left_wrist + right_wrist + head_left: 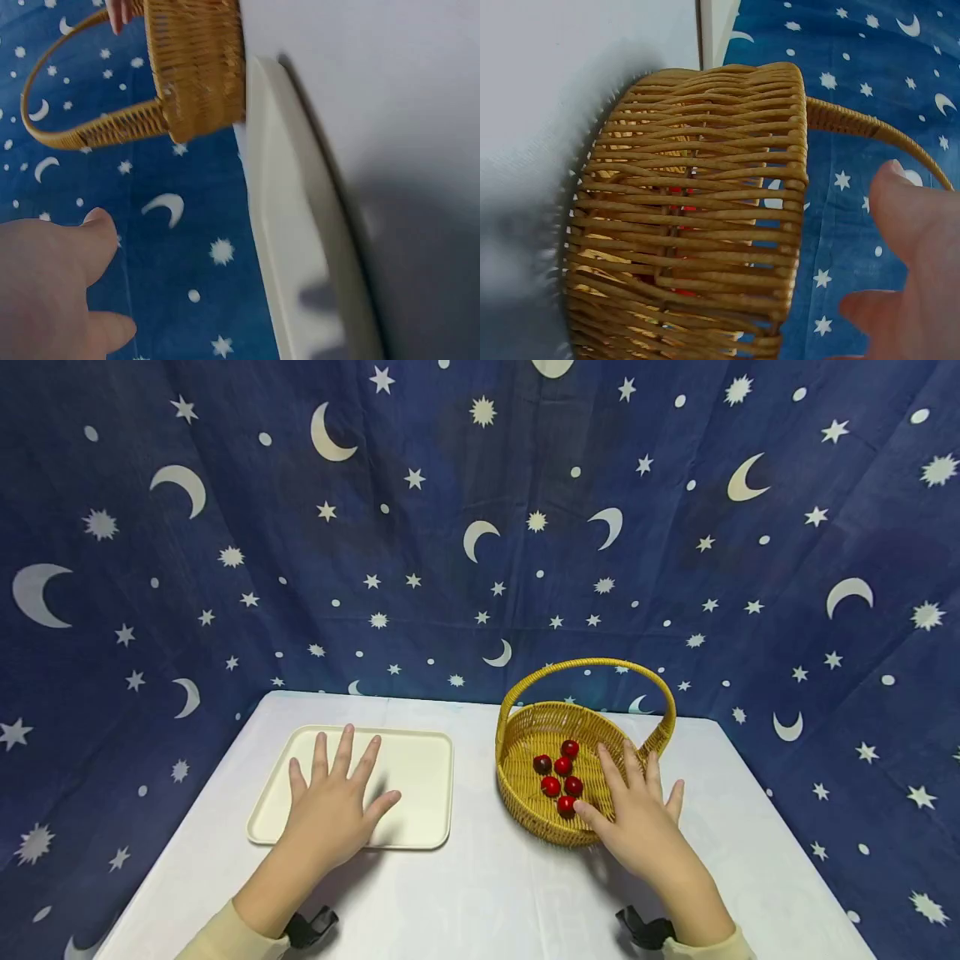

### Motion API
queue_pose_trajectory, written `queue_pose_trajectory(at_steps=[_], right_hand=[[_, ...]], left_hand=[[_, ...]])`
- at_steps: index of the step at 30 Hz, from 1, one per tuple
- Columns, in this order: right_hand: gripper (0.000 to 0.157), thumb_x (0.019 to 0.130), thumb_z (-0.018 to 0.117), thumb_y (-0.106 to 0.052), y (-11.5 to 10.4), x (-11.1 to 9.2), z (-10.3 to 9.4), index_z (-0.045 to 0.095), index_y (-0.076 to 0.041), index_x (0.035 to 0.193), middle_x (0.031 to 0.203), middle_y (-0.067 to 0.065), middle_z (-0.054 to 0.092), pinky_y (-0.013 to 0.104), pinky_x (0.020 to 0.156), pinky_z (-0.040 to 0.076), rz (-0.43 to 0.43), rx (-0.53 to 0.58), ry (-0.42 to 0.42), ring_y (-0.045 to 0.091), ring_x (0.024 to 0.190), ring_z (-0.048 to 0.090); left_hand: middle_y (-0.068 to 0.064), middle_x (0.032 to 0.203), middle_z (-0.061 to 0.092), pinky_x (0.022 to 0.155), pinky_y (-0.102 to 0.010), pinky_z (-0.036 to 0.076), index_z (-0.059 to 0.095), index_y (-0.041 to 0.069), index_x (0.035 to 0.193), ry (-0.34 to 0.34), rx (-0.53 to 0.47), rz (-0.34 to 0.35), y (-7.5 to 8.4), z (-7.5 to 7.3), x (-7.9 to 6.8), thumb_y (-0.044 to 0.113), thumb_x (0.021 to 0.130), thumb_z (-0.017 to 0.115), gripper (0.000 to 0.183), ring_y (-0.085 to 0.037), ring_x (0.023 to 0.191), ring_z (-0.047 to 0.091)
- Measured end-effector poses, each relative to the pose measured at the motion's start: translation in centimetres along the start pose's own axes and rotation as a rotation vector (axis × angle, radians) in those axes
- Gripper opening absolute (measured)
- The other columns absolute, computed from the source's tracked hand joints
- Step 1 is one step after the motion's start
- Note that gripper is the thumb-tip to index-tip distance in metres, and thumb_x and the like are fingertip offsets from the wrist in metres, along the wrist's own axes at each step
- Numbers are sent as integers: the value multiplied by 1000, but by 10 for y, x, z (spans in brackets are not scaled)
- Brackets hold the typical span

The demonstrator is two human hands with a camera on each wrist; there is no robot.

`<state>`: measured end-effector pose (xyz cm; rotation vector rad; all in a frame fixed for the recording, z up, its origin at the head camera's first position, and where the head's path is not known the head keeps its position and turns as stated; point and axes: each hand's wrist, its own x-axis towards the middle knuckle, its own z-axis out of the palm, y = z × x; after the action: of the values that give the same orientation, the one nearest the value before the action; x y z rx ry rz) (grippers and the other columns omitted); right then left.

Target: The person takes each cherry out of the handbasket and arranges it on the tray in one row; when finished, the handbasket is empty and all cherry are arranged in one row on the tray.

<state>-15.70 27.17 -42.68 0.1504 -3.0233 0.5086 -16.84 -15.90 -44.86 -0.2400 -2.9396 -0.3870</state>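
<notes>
With fingers spread, my left hand point(330, 814) hovers above a cream rectangular tray point(423, 793) on the left, holding nothing. The left wrist view shows the tray's raised rim point(289, 150) below that hand. On the right, a yellow-brown wicker basket point(525, 814) with a tall arched handle point(585, 662) holds several dark red cherries point(563, 766). My right hand point(645, 827), its fingers also spread, is over the basket's near right rim and grips nothing. In the right wrist view the woven side point(705, 210) fills the middle, with red showing through the gaps.
A white cloth point(480, 893) covers the table, and a strip of it separates tray and basket. Behind and at both sides hangs a dark blue curtain point(420, 627) with moons and stars. Black straps point(311, 928) circle both wrists.
</notes>
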Motion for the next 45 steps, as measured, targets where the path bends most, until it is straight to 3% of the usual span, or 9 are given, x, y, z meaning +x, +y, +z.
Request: queue_pose_trajectory(at_steps=[4, 11, 17, 19, 25, 29, 34, 39, 45], right_hand=[[95, 101, 63, -65, 7, 1, -4, 20, -23, 174, 180, 24, 7, 89, 117, -3, 12, 83, 57, 59, 163, -4], [75, 101, 76, -36, 22, 7, -8, 45, -9, 163, 170, 28, 36, 82, 115, 31, 39, 210, 279, 59, 154, 32], [55, 98, 78, -19, 33, 12, -4, 62, -9, 150, 154, 23, 56, 65, 111, 49, 124, 350, 441, 46, 144, 52], [52, 98, 79, -17, 36, 13, -3, 65, -9, 148, 148, 21, 58, 50, 107, 57, 167, 397, 454, 42, 140, 55], [49, 98, 78, -12, 52, 17, -3, 66, -8, 145, 146, 22, 59, 16, 95, 51, 260, 547, 338, 40, 135, 60], [49, 100, 74, -6, 63, 18, 0, 62, -6, 148, 148, 19, 60, 12, 83, 56, 305, 704, 221, 20, 124, 66], [46, 100, 71, 1, 72, 20, 5, 62, 0, 145, 128, 4, 63, 22, 83, 64, 368, 921, 154, 0, 105, 65], [28, 101, 68, 2, 77, 19, 6, 71, -6, 128, 110, -8, 65, 24, 80, 64, 408, 1054, 115, 3, 95, 69], [23, 102, 70, -4, 83, 18, 8, 76, -18, 118, 109, -11, 67, 28, 79, 63, 402, 1127, 69, 4, 93, 69]], left_hand=[[-21, 180, 15, 120, -87, 15, 28, 22, 172, -20, -44, 69, 17, -2, 6, 64, 104, 58, 85, -56, 164, 10], [-21, 173, 35, 124, -71, 34, 46, 11, 164, -56, -244, 219, 65, -14, 16, 49, 102, 71, 77, -49, 161, 32], [-10, 166, 52, 127, -53, 40, 60, 15, 153, -88, -433, 316, 111, -13, 37, 38, 101, 75, 58, -32, 155, 48], [-7, 159, 59, 124, -50, 44, 64, 14, 148, -99, -496, 341, 123, -7, 48, 33, 101, 76, 52, -28, 149, 55], [-1, 142, 71, 112, -42, 54, 69, 15, 141, -174, -585, 415, 152, 11, 71, 21, 100, 78, 43, -23, 131, 68], [0, 140, 73, 113, -38, 54, 70, 14, 139, -215, -579, 448, 167, 24, 82, 16, 98, 79, 42, -22, 132, 68], [3, 136, 75, 111, -32, 54, 73, 17, 136, -264, -572, 440, 180, 38, 96, 15, 97, 80, 39, -18, 128, 68], [-2, 130, 77, 102, -30, 56, 75, 15, 132, -331, -628, 390, 188, 50, 108, 13, 96, 81, 37, -21, 122, 71], [-4, 124, 79, 93, -28, 56, 79, 15, 126, -393, -653, 353, 194, 58, 122, 5, 94, 81, 34, -19, 112, 70]])
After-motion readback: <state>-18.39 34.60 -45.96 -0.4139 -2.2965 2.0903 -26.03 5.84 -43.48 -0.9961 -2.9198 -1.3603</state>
